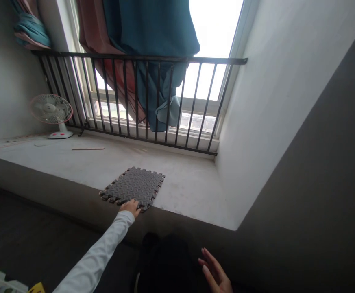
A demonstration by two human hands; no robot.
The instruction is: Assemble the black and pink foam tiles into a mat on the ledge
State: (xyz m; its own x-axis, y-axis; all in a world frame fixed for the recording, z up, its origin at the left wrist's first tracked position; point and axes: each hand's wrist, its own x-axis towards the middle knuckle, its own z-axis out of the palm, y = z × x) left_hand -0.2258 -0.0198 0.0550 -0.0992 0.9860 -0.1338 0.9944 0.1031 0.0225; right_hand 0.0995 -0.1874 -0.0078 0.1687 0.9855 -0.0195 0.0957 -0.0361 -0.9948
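Note:
A grey interlocking foam mat [134, 185] with a ridged pattern and toothed edges lies on the white window ledge. Its near edge sticks out a little past the ledge's front. My left hand [130, 206], in a white sleeve, is closed on that near edge, with the thumb side partly hidden. Whether this is one mat or a few stacked together I cannot tell. Low in the view and to the right, my right hand [215, 273] hangs in the air, fingers apart and holding nothing.
On the ledge [192, 191] a small white fan [52, 112] stands at the far left, with a thin brown strip [88, 149] nearby. A black railing [140, 60] and blue and pink curtains [155, 32] front the window. Something yellow [37, 288] shows at the lower left.

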